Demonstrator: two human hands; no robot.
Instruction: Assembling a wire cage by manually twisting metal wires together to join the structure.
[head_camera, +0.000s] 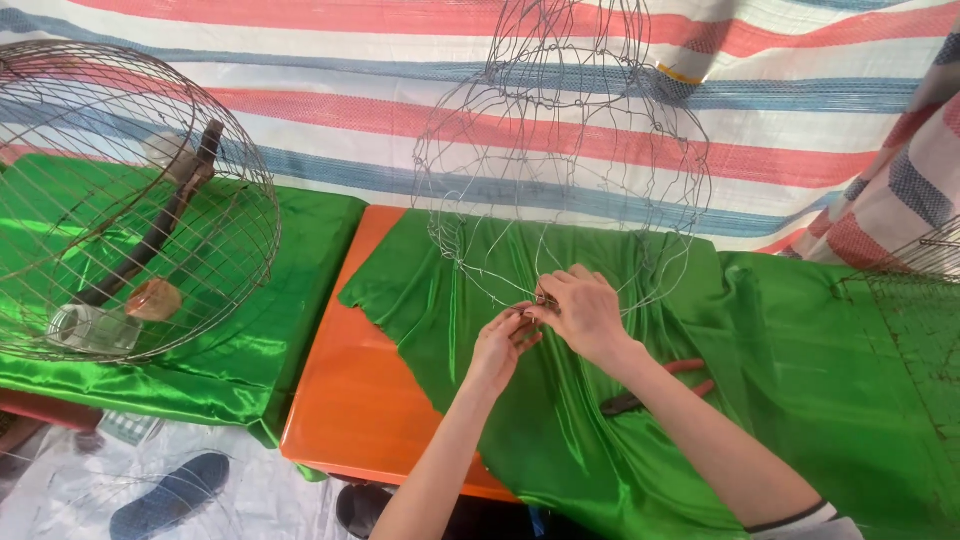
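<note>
A thin wire mesh frame (560, 150), shaped like a rounded cage, hangs or stands above the green satin cloth (800, 350). My left hand (500, 345) and my right hand (585, 315) meet at its lower rim, fingers pinched on a wire strand there. Both hands touch each other at the fingertips. Pliers with red handles (690, 368) lie on the cloth just right of my right forearm, partly hidden by it.
A finished domed wire cage (130, 200) with a dark perch and a glass jar (90, 328) inside stands at left on green cloth. An orange table top (350, 400) shows between the cloths. A striped tarp (350, 100) hangs behind. More wire mesh (920, 270) sits at right.
</note>
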